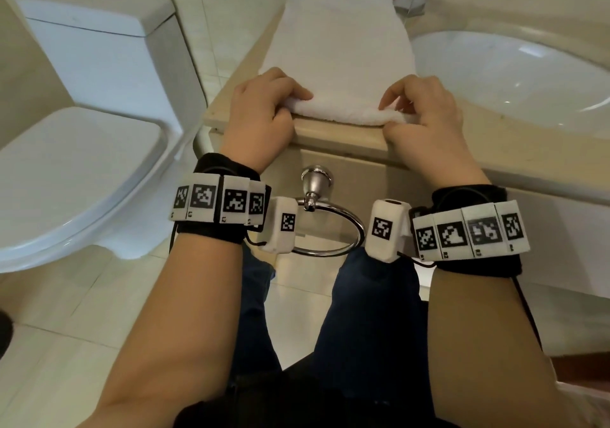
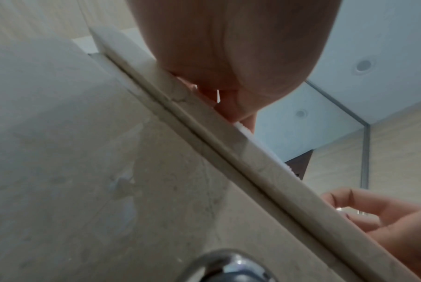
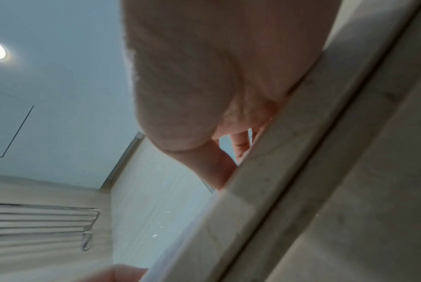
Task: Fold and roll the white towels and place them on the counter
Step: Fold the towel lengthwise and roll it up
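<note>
— Where is the white towel (image 1: 336, 48) relative to the hands?

— Its rolled near end sits between them at the desk (image 1: 330, 137) front edge, left of the sink (image 1: 515, 74). The left hand (image 1: 260, 110) and right hand (image 1: 425, 110) each curl fingers over an end of the roll, gripping it.

— And its look?

— A long folded strip running away from the sink's front; the roll seems only just begun, though wrist views hide it.
</note>
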Demonstrator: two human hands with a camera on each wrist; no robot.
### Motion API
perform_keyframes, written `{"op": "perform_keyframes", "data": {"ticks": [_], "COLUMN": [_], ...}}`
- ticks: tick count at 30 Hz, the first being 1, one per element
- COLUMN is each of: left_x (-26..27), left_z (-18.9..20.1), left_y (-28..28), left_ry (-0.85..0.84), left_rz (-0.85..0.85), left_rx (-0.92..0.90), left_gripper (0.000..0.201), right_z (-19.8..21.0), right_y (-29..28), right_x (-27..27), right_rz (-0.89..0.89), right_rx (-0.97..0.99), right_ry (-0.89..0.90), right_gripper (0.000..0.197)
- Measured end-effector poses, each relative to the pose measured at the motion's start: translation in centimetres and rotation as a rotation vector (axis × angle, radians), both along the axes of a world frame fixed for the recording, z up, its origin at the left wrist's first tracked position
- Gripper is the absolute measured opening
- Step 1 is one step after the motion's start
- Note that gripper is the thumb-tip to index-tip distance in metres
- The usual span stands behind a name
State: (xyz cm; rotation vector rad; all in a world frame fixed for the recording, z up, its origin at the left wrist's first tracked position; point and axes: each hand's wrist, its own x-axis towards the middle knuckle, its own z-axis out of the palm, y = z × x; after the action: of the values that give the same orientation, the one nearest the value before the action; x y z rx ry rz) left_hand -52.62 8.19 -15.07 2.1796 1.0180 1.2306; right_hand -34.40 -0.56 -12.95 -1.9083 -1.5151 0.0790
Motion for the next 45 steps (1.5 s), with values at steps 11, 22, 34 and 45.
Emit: {"op": "perform_keyframes", "data": {"ticks": [11,22,34,45], "left_x": [-0.8,0.1,0.8,0.8], "left_z": [0.9,1.3,0.3,0.5], "left_y": [0.5,0.9,-0.1,-0.2], "left_ry": [-0.222,-0.209,-0.274,-0.155], "left_rz": [0.081,0.154,0.211,0.035], "left_rx": [-0.161,-0.260,-0.067,0.054], "left_gripper": [0.017,0.015,0.007,0.032], "right_z": [0.1,0.8,1.9,1.4], "right_y": [-1.2,0.4,1.1,1.3], "right_x": [2.7,3.7,3.9,3.2], "right_rz": [-0.017,-0.111,-0.151,-0.183], "right_rx": [0.112,0.044,-0.114,0.041], "right_ry": [0.181,0.328,0.081,-0.182], "right_gripper": [0.019,0.021,0.013,0.031]}}
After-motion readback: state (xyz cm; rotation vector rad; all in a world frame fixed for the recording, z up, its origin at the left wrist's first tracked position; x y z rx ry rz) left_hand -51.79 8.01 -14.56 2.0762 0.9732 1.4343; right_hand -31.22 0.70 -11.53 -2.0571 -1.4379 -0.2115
